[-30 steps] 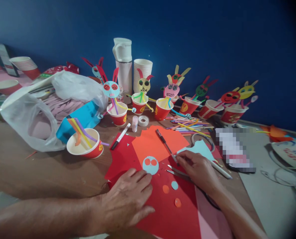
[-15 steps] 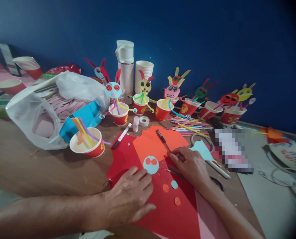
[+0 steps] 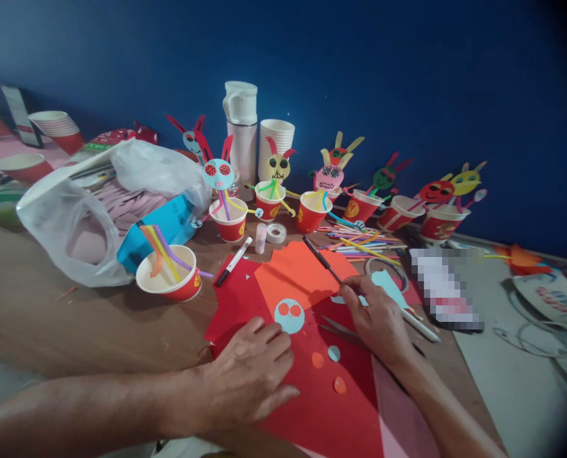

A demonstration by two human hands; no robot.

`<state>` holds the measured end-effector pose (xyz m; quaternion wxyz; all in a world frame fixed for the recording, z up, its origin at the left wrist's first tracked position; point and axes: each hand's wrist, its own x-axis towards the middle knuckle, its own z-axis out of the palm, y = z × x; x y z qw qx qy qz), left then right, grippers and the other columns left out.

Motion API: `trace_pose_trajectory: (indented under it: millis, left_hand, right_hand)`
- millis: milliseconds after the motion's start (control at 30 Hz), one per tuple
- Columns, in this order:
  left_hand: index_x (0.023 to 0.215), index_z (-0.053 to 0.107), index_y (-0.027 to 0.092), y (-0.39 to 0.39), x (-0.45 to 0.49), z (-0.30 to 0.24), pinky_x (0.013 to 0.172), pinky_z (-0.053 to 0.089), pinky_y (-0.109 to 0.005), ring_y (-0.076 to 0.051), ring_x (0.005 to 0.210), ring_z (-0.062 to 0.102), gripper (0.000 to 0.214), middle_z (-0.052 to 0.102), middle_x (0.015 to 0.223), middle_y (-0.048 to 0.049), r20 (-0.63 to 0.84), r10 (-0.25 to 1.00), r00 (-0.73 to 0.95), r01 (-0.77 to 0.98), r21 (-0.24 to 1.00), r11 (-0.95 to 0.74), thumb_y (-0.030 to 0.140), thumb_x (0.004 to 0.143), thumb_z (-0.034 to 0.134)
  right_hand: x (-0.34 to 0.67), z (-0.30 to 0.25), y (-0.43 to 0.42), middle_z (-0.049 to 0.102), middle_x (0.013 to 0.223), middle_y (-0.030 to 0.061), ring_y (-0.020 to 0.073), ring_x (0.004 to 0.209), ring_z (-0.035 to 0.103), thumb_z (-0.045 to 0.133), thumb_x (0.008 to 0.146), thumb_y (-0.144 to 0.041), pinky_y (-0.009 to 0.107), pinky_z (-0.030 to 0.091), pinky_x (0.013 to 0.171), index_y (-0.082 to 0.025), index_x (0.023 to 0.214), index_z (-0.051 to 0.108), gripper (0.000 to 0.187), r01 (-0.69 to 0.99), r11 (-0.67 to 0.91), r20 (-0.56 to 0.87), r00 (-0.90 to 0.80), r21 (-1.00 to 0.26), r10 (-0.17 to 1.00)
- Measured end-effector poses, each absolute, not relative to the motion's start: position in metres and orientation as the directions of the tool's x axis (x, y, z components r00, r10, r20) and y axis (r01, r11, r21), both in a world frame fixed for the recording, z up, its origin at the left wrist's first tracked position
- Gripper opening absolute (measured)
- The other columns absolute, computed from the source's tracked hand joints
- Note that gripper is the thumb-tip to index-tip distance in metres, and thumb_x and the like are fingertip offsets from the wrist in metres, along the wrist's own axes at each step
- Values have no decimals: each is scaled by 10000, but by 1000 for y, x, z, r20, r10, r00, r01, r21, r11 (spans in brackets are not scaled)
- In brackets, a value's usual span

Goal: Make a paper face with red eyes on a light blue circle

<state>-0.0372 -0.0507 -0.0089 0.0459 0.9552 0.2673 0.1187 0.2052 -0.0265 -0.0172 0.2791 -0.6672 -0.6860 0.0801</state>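
My right hand (image 3: 376,315) pinches the end of a black pen (image 3: 322,259), which slants up and left above the orange paper (image 3: 293,270). My left hand (image 3: 252,372) lies palm down on the red paper (image 3: 307,397), its fingers loosely bent and the thumb stretched out. Just beyond its fingertips is a light blue paper circle (image 3: 289,323) with two orange discs on it. A small blue disc (image 3: 334,353) and two loose orange discs (image 3: 317,360) rest on the red sheet. Scissors (image 3: 343,332) lie partly under my right hand, their handles mostly hidden.
Red paper cups (image 3: 312,213) with paper-faced straw figures stand along the back. Nearer are a cup of straws (image 3: 168,289), a marker (image 3: 234,261), a tape roll (image 3: 276,233) and loose straws (image 3: 366,242). A plastic bag (image 3: 87,254) sits left; a white pen (image 3: 421,326) lies right.
My right hand has picked the black pen up off the orange paper and moved slightly right and up. More of the scissors' blades shows. My left hand stays in place.
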Motion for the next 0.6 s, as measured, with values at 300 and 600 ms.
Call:
trace_pose_trajectory:
  millis: [300,600]
  left_hand:
    - [1015,570,201,-51,-39,-14,921,324,-377,-214,980,513,353,617,977,-36,239,547,802,509,206,-836,486,843,454]
    - [1002,605,201,-46,-39,5,932,352,-418,-241,970,519,505,606,976,-63,38,577,816,537,322,-780,621,751,480]
  right_hand:
    - [207,16,-52,536,611,-24,88,542,467,462,840,-223,195,356,519,-183,711,543,157,636,312,147,-300,-706,943]
    - [215,24,-54,573,578,-14,77,521,491,592,756,-249,175,371,498,-165,646,578,139,678,350,57,-415,-646,908]
